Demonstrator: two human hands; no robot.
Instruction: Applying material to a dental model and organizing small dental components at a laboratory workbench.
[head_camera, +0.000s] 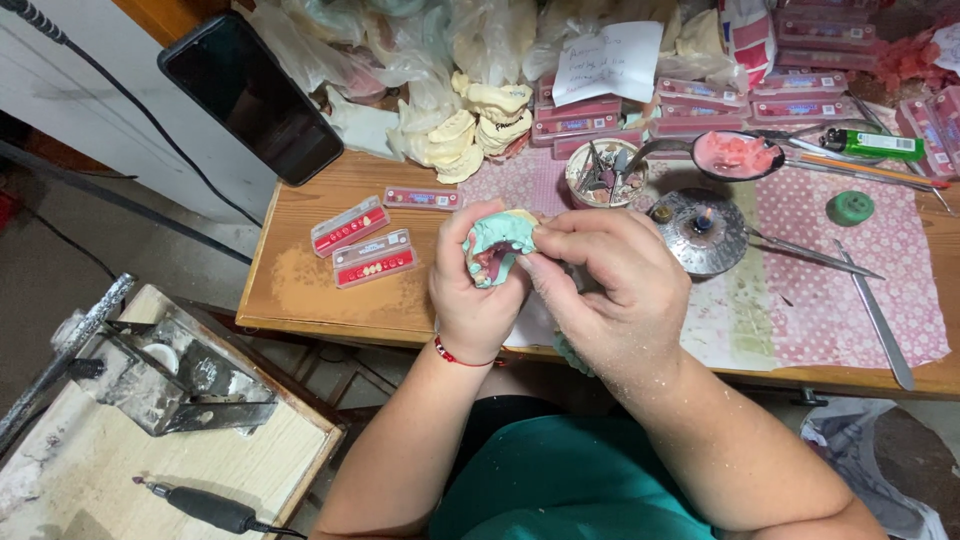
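Between your two hands, above the near edge of the table (300, 290), sits the green dental cast (497, 240), with pink wax and small teeth showing on its lower side. Your left hand (478, 285) wraps it from below and holds it firmly, thumb against the left side. Your right hand (610, 285) is closed on its right end, with the fingertips (545, 240) pinching the upper rim; whether they also grip a small tool, I cannot tell.

To work well, I think you should let the left hand carry all the weight and keep the right hand light, so the wax is not pressed out of shape. Keeping both wrists close to the table edge would make the cast steady.

Right of the cast, the small burner (700, 232) shows a little flame, so mind the right wrist. Beyond the cast stand a round dish of small tools (603, 172) and a spoon with pink wax (735, 155). Left of the cast lie two red tooth cards (362, 243), and further left a dark phone (250, 95).
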